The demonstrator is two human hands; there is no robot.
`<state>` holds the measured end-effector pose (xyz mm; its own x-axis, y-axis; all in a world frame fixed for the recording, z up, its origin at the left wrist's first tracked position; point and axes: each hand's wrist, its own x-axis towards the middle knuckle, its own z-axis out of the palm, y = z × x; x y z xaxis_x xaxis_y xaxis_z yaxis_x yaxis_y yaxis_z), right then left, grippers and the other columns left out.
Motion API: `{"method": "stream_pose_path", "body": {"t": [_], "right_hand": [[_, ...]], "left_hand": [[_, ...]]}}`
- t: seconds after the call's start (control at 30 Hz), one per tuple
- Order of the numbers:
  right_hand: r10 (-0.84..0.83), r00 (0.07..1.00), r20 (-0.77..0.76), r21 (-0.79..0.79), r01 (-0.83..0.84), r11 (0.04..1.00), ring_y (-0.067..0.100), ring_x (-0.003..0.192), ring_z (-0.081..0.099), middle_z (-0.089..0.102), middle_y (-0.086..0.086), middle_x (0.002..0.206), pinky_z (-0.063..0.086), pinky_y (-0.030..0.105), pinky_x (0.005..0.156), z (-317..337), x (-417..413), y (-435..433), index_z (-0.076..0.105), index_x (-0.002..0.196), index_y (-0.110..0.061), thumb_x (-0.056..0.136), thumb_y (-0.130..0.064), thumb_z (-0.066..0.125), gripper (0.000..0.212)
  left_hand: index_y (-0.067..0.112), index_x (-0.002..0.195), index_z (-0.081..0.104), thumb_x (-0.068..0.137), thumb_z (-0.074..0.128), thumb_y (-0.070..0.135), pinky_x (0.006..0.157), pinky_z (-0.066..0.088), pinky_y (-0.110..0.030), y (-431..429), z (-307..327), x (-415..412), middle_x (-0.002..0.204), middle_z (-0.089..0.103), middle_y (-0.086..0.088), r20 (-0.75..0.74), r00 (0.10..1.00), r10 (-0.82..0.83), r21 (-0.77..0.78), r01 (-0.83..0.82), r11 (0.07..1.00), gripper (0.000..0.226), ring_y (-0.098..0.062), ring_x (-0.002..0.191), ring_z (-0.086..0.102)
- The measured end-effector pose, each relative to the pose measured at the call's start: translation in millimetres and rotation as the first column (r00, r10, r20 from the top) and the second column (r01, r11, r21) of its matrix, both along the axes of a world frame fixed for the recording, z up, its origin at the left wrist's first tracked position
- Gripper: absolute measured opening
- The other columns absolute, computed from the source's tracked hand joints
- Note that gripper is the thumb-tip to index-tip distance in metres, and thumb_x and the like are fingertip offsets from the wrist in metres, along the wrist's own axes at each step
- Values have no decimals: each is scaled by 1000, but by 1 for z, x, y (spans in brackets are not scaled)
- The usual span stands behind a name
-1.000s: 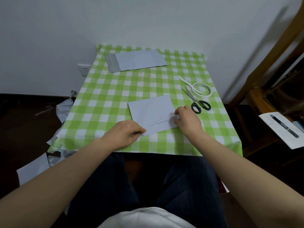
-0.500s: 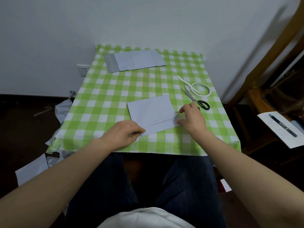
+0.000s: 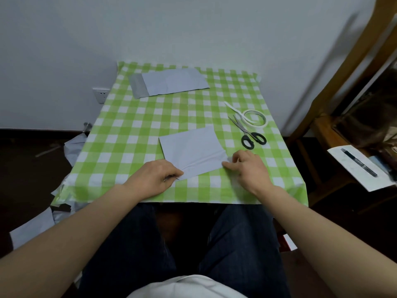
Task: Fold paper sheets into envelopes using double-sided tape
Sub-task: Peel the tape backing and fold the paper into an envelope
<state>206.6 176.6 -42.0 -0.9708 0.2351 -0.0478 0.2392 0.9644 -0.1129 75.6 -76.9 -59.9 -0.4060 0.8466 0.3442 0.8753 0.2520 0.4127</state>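
Observation:
A folded pale blue-white paper sheet point(image 3: 193, 150) lies on the green checked tablecloth point(image 3: 133, 125) near the front edge. My left hand point(image 3: 153, 179) pinches the sheet's near-left corner with curled fingers. At the near-right corner, my right hand point(image 3: 247, 166) pinches the edge between thumb and forefinger. A roll of white double-sided tape point(image 3: 254, 118) with a loose tail lies at the right, beside black-handled scissors point(image 3: 249, 134). A finished envelope point(image 3: 169, 82) lies at the far left of the table.
Paper scraps point(image 3: 43, 222) litter the dark floor left of the table. A wooden frame point(image 3: 343, 67) stands at the right, with a white sheet and a pen point(image 3: 358, 163) on a low surface. A wall socket point(image 3: 100, 94) sits behind the table's left edge.
My right hand slid right along the sheet's near edge, lifted briefly toward the scissors, then came back down to the near-right corner. My left hand has stayed on the near-left corner.

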Motion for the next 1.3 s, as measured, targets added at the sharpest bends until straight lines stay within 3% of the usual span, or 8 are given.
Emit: {"method": "stream_pose_path", "body": {"t": [0.1, 0.23, 0.37, 0.53, 0.77, 1.3], "right_hand": [[-200, 980, -1, -84, 199, 976, 21, 103, 42, 49, -1, 114, 26, 24, 75, 3, 0, 9, 60, 122, -25, 90, -27, 47, 34], [3, 1000, -26, -37, -3, 999, 24, 108, 43, 49, 1, 117, 31, 26, 77, 11, -1, -6, 61, 123, -32, 81, -2, 53, 53], [-65, 997, -51, 7, 66, 998, 22, 112, 43, 51, -1, 120, 37, 28, 81, 17, -10, -23, 62, 121, -21, 83, -5, 50, 43], [181, 983, 21, -208, -173, 963, 19, 126, 39, 47, -1, 134, 44, 32, 92, 22, -21, -62, 58, 126, -19, 78, -2, 51, 51], [125, 990, 59, -170, -114, 979, 17, 125, 42, 48, -5, 134, 43, 28, 88, 17, -24, -64, 56, 127, -21, 79, -6, 52, 51], [137, 988, 69, -110, -129, 986, 15, 125, 40, 46, -7, 134, 45, 28, 82, 17, -21, -67, 56, 128, -25, 82, -9, 51, 49]], "left_hand": [[12, 87, 75, 71, 65, 12, 71, 43, -20, 0, -1, 0, 78, 72, 3, -3, 1000, 15, 0, -15, 1000, 20, -7, 83, 54], [12, 88, 75, 72, 64, 14, 71, 43, -21, 1, 0, -1, 78, 72, 3, 4, 1000, 17, -8, -17, 1000, 20, -6, 83, 54], [13, 89, 75, 73, 63, 15, 71, 43, -18, 1, 1, 1, 80, 72, 4, 11, 1000, 26, -23, -25, 999, 21, -6, 82, 55], [11, 87, 75, 71, 64, 12, 73, 39, -16, 1, 3, 1, 79, 73, 2, -6, 1000, 14, -25, -14, 1000, 20, -10, 87, 52], [17, 87, 76, 72, 65, 19, 65, 42, -12, -2, 6, 0, 80, 73, 7, -24, 1000, -3, -77, 2, 997, 19, -11, 73, 66], [17, 73, 76, 66, 66, 15, 67, 51, -20, -5, 10, 2, 81, 73, 7, -46, 998, -37, -75, 33, 997, 13, -10, 75, 68]]}}
